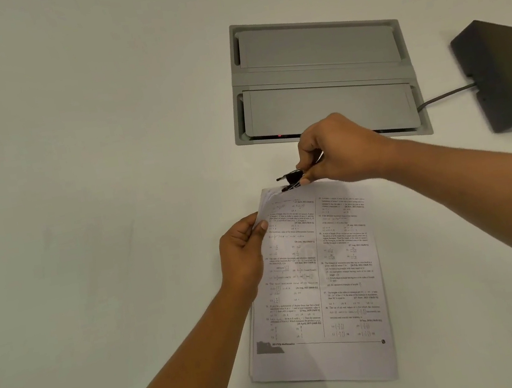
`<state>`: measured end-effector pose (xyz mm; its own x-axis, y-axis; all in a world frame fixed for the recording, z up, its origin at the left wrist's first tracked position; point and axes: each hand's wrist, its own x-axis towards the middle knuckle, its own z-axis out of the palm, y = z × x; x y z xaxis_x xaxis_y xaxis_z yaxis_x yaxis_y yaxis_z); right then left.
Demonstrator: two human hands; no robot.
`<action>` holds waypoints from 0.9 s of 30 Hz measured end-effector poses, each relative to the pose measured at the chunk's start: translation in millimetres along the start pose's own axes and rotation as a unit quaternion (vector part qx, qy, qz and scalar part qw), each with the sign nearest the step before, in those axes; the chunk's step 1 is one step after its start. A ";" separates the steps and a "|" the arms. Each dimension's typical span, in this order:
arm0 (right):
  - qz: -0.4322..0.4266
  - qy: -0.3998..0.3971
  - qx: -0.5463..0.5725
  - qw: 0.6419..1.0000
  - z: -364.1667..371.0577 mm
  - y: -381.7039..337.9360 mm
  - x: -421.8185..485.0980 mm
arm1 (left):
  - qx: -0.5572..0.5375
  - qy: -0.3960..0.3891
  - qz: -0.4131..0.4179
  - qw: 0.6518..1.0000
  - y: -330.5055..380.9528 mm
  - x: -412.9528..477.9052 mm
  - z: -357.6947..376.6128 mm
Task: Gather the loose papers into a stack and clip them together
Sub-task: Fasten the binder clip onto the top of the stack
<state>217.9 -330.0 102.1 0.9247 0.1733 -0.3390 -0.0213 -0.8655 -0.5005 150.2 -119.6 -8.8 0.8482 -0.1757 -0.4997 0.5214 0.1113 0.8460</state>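
Left hand (pixel 243 255) pinching paper stack (pixel 321 283) edge | right hand (pixel 337 148) squeezing binder clip (pixel 291 180) at top corner

The white printed top sheet of the paper stack (pixel 321 283) under my hands carries two columns of numbered mathematics questions, too small and blurred to read. Bracketed date tags end several questions; their exact dates cannot be made out. The footer at lower left appears to read "JEE PYQs Mathematics". No other object shows legible text.
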 end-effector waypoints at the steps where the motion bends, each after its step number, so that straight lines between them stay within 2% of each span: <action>1: 0.003 -0.015 -0.004 1.000 -3.2 -1.1 3.9 | 0.001 0.001 0.000 1.000 -0.2 0.2 -0.1; 12: -0.006 -0.106 -0.044 0.993 1.7 -1.1 16.8 | -0.001 -0.003 0.007 1.000 -2.1 1.4 0.2; 21: 0.040 -0.104 0.036 0.993 12.4 13.5 4.7 | -0.001 -0.012 0.014 1.000 -3.8 1.3 -2.5; 24: 0.114 -0.048 0.110 0.986 29.0 41.0 -21.5 | -0.019 -0.019 0.012 1.000 -2.2 2.0 -4.3; 27: 0.215 0.070 0.261 0.939 49.1 75.4 -59.1 | -0.032 -0.024 -0.003 0.999 0.9 1.3 -6.1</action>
<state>143.0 -382.4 45.3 0.8279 -0.2340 -0.5098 -0.5536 -0.4869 -0.6756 152.4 -113.7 -9.8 0.8401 -0.2236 -0.4942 0.5331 0.1720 0.8284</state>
